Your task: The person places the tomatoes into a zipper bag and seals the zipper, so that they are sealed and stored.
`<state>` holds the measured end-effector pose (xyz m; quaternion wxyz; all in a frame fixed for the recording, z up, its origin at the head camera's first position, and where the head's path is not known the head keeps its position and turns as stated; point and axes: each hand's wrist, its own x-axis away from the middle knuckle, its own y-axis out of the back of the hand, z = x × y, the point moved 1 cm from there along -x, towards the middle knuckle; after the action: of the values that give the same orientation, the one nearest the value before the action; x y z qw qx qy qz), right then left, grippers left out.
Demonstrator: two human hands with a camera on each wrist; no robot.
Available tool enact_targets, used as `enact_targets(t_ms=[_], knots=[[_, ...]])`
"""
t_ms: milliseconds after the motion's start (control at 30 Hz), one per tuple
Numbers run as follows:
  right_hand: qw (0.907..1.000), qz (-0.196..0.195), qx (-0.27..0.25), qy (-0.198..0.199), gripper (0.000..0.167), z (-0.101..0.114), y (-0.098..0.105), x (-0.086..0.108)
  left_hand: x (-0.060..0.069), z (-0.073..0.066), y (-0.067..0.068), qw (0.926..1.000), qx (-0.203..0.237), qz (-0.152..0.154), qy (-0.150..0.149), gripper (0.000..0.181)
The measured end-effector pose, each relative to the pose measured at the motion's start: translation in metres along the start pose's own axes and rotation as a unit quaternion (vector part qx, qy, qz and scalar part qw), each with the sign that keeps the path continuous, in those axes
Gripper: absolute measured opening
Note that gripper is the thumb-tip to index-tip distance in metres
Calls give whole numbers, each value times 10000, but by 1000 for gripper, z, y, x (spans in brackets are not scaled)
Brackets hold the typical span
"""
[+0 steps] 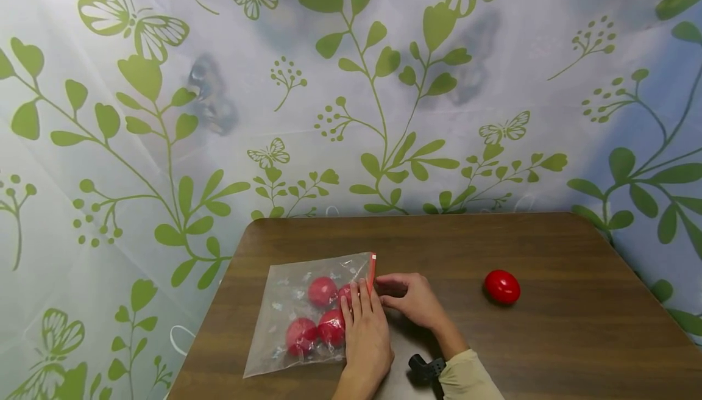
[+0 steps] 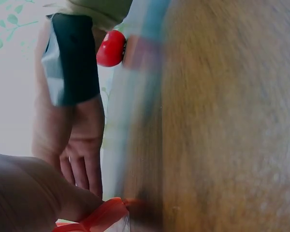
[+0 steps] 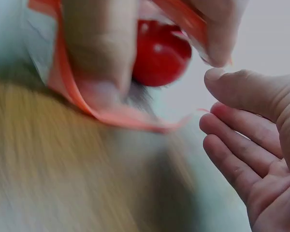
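"Well, what do we record at the left hand?"

"We find its fingers straight and laid over a clear plastic bag, which spreads out to that hand's left."

"And the contents?"

"We count 4 red balls, grouped to the left of its fingers; 2 are partly covered by them."

"And the right hand?"

"Its thumb and fingers are loosely extended, a gap between them, at the bag's orange-red edge strip, just right of the left fingers. Whether they touch the strip, we cannot tell."

"And at its wrist?"

"We note a black device, beside a pale sleeve."

"Further out?"

"We log 1 glossy red oval object on the brown table, well apart to the right of that hand. Beyond both hands hangs a leaf-and-butterfly curtain."
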<state>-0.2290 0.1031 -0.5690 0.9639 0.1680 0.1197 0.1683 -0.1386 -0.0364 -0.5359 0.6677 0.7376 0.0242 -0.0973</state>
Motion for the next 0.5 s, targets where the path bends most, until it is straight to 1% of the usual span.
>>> enact_targets(t_ms=[133, 367, 500], knots=[[9998, -71, -43, -165, 43, -1, 15, 6, 0, 0, 0, 9999, 19, 105, 7, 110], [9993, -197, -4, -311, 45, -2, 37, 16, -1, -1, -1, 9999, -58, 87, -14, 113], [9986, -340, 53, -393, 46, -3, 47, 21, -2, -1, -1, 9999, -35, 114, -47, 114]])
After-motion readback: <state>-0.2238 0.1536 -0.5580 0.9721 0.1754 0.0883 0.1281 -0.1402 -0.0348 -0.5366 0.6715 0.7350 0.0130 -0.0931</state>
